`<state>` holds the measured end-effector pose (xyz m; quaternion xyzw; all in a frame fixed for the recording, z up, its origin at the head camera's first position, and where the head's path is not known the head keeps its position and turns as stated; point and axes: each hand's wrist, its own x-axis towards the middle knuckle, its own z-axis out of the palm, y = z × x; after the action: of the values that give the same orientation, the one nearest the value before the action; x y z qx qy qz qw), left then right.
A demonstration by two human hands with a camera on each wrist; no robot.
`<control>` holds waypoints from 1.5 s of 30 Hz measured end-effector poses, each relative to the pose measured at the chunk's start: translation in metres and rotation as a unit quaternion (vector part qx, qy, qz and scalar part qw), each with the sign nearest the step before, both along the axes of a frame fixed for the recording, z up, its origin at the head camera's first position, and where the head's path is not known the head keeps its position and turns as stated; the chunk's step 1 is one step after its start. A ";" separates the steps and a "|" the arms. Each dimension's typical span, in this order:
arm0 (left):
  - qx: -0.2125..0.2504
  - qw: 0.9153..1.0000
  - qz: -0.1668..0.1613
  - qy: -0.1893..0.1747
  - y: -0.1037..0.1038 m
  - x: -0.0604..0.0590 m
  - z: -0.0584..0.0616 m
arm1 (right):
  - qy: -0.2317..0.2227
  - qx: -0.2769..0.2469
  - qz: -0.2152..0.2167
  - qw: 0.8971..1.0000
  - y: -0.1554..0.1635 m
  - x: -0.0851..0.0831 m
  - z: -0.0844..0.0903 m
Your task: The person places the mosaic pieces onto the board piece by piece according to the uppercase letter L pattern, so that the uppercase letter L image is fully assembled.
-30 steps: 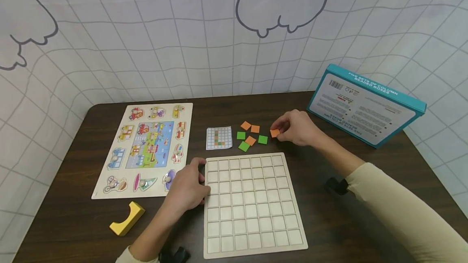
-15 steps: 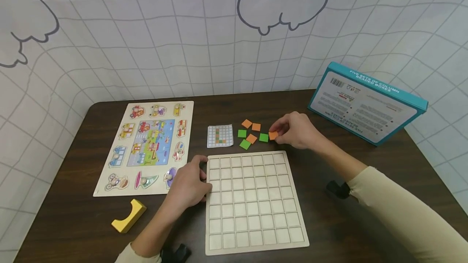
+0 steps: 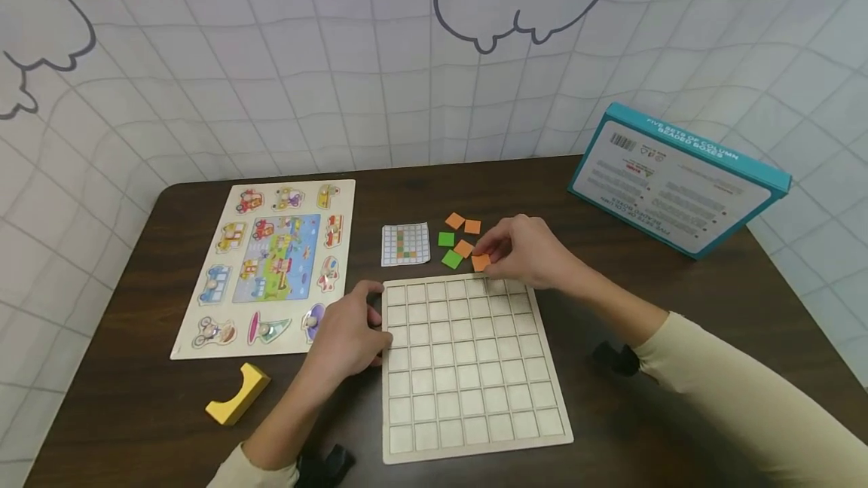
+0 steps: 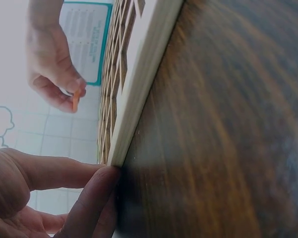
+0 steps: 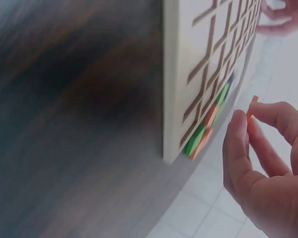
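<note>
Between thumb and fingertips, my right hand (image 3: 527,251) pinches a square orange tile (image 3: 481,263), held just above the far edge of a pale wooden grid board (image 3: 478,375). The right wrist view shows this orange tile (image 5: 253,106) edge-on, raised off the table. My left hand (image 3: 349,333) rests at the board's left edge, thumb and fingertips touching its side, as the left wrist view also shows at the board's rim (image 4: 134,114). Beyond the board lie loose orange tiles (image 3: 472,227) and green tiles (image 3: 445,239); one green tile is hidden behind the right hand in the head view.
A small printed pattern card (image 3: 405,245) lies left of the tiles. Farther left is a picture peg puzzle (image 3: 278,258), with a yellow arch block (image 3: 237,394) in front of it. A teal-edged box (image 3: 678,179) stands at the back right.
My right hand has moved left and nearer with the orange tile, from beside the loose tiles to the board's far edge. The left hand has stayed at the board's left edge.
</note>
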<state>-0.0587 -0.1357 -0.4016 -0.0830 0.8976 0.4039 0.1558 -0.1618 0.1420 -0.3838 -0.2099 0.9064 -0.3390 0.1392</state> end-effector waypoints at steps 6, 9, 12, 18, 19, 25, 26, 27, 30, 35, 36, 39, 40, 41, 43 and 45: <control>0.005 1.000 0.000 -0.003 0.000 -0.001 0.002 | -0.027 -0.020 0.012 0.999 -0.015 0.011 0.000; 0.009 1.000 -0.001 -0.001 0.000 -0.001 0.001 | -0.038 -0.019 0.016 0.999 -0.022 0.016 -0.001; 0.009 1.000 0.000 0.004 0.000 -0.001 0.000 | -0.044 -0.017 0.017 0.999 -0.029 0.021 -0.003; 0.013 1.000 0.007 0.005 0.001 -0.001 -0.002 | -0.042 -0.005 0.029 0.999 -0.040 0.029 -0.008; 0.015 1.000 0.006 0.005 0.001 -0.001 -0.002 | -0.042 -0.001 0.031 0.999 -0.042 0.031 -0.008; 0.009 1.000 0.002 0.015 0.002 0.001 -0.001 | -0.038 0.000 0.043 0.998 -0.049 0.034 -0.012; 0.007 1.000 0.003 0.017 0.002 0.001 -0.001 | -0.036 -0.001 0.047 0.998 -0.050 0.035 -0.012; 0.007 1.000 0.003 0.019 0.002 0.001 -0.001 | -0.034 -0.001 0.049 0.998 -0.051 0.035 -0.012; 0.011 1.000 0.005 0.021 0.001 0.001 0.000 | -0.027 0.001 0.057 0.998 -0.055 0.037 -0.011; 0.012 1.000 0.007 0.023 0.000 0.001 0.000 | -0.008 0.011 0.066 0.998 -0.060 0.038 -0.014; 0.011 1.000 0.009 0.023 0.000 0.001 0.000 | -0.006 0.013 0.067 0.998 -0.061 0.038 -0.014; 0.010 1.000 0.010 0.022 0.000 0.001 0.000 | -0.005 0.015 0.067 0.998 -0.063 0.039 -0.015; 0.010 1.000 0.010 0.022 0.001 0.001 0.000 | -0.004 0.016 0.069 0.997 -0.063 0.039 -0.015; 0.010 1.000 0.011 0.022 0.001 0.001 0.000 | -0.004 0.017 0.069 0.997 -0.064 0.039 -0.015; 0.009 1.000 0.010 0.023 0.000 0.001 0.000 | -0.005 0.017 0.068 0.998 -0.065 0.040 -0.015; 0.010 1.000 0.011 0.023 0.000 0.001 0.000 | -0.004 0.018 0.067 0.998 -0.065 0.040 -0.015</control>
<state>-0.0580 -0.1353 -0.4018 -0.0819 0.8961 0.4159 0.1317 -0.1219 0.0766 -0.3991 -0.2666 0.8956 -0.3137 0.1688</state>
